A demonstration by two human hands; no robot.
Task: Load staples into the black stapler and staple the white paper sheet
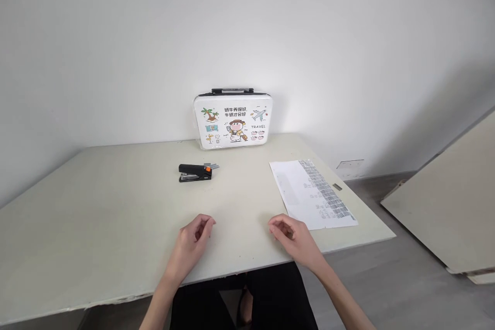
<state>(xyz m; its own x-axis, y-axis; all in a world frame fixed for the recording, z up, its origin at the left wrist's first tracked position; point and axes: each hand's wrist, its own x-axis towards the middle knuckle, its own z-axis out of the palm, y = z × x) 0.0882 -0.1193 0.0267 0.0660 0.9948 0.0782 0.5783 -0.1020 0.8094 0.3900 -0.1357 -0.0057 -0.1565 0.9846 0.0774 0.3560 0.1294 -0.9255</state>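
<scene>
My left hand [194, 237] rests on the near part of the table, fingers loosely curled in toward the thumb, with nothing seen in it. My right hand [292, 234] is curled the same way, beside the near left corner of a printed paper sheet [296, 191]. Beyond my left hand lies a black stapler [196, 172] with an orange patch at its right end. Just behind it are a few grey staple strips [211, 165]. Neither hand touches the stapler.
A white carry case [216, 136] with cartoon prints and a black handle stands upright against the wall. A small grey metallic piece [337, 187] is near the right edge of the pale table [116, 206]. A pale panel [448, 206] stands farther right.
</scene>
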